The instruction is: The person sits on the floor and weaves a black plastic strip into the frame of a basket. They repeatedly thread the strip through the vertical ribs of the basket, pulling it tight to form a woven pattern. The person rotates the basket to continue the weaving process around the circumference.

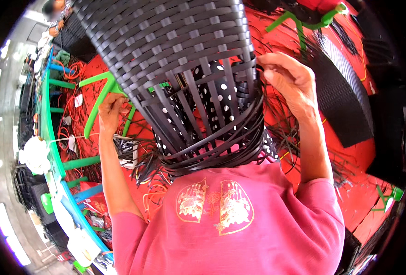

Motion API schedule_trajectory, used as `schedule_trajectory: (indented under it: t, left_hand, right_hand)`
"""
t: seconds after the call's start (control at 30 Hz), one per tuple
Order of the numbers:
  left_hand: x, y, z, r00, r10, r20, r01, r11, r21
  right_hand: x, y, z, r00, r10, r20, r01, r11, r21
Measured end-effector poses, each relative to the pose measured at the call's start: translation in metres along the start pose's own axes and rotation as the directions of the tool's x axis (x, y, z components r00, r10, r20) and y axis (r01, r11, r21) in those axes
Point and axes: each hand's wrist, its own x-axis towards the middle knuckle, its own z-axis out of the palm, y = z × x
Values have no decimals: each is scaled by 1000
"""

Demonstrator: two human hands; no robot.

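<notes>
Woven panel [175, 39] looks light, springy; hold its edges. Left hand [111, 109], right hand [294, 82] flank it; can't tell either grip.

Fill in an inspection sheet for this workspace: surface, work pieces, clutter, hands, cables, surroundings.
Surface: red floor, strewn with dark strips.
Work pieces: black woven panel, unwoven black strips bunched at its near end.
Clutter: scattered strips on both sides.
Hands: left hand by the panel's left side, fingers curled; right hand at its right edge, fingers bent; grip unclear for both.
Cables: yellow cord at right; cable or not, unclear.
Surroundings: green legs at left, another black woven piece at right.
</notes>
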Motion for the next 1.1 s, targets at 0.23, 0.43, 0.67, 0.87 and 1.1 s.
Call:
schedule_trajectory:
  t: [0.23,0.43,0.67,0.87,1.1]
  left_hand:
    - [-22,13,12,999,-32,-14,33,998,45]
    - [-28,71,49,890,311,-334,-130,874,469]
    - [-40,186,127,574,805,-150,-656,561,505]
    - [-24,220,168,571,809,142,-698,387,603]
    - [-15,226,195,635,765,104,-586,390,711]
  right_hand:
    - [7,10,10,998,-56,40,38,937,347]
    - [15,11,12,995,38,94,-72,919,387]
    - [25,12,13,932,125,341,-343,609,715]
    - [41,29,11,832,26,554,-517,399,757]
    - [40,26,10,882,139,450,-462,441,769]
